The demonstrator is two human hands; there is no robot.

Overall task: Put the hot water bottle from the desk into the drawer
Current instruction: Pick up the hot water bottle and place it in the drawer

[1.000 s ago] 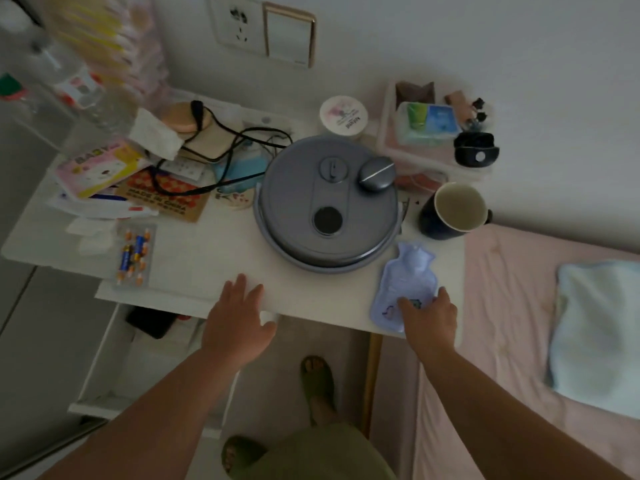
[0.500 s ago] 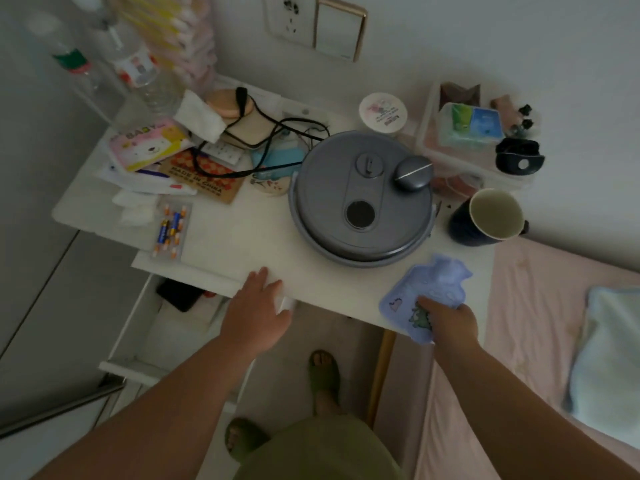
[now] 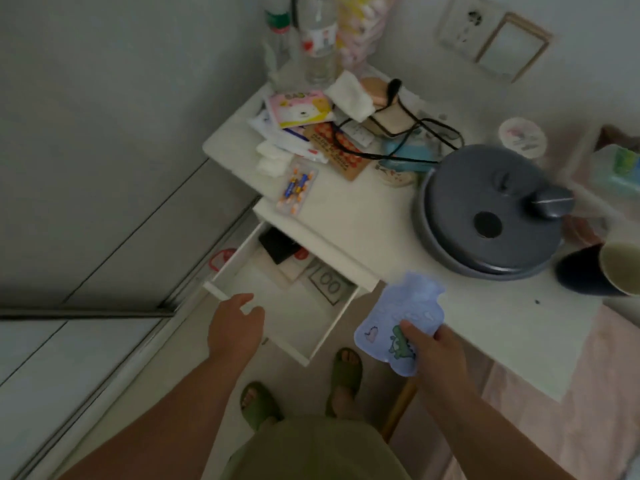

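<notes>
The hot water bottle is small, flat and pale blue, with a green dinosaur print. My right hand grips its lower edge and holds it off the front edge of the white desk, just right of the drawer. The white drawer under the desk stands pulled out, with a black item and papers at its back. My left hand hovers over the drawer's front left corner with fingers apart; whether it touches the rim is unclear.
On the desk stand a round grey pot, a dark mug, black cables, bottles, packets and a battery pack. A pink bed lies to the right. My feet in green slippers stand below the drawer.
My right hand has lifted the bottle off the desk and carried it left toward the drawer. My left hand has dropped from the desk edge to the drawer front. The view has swung left.
</notes>
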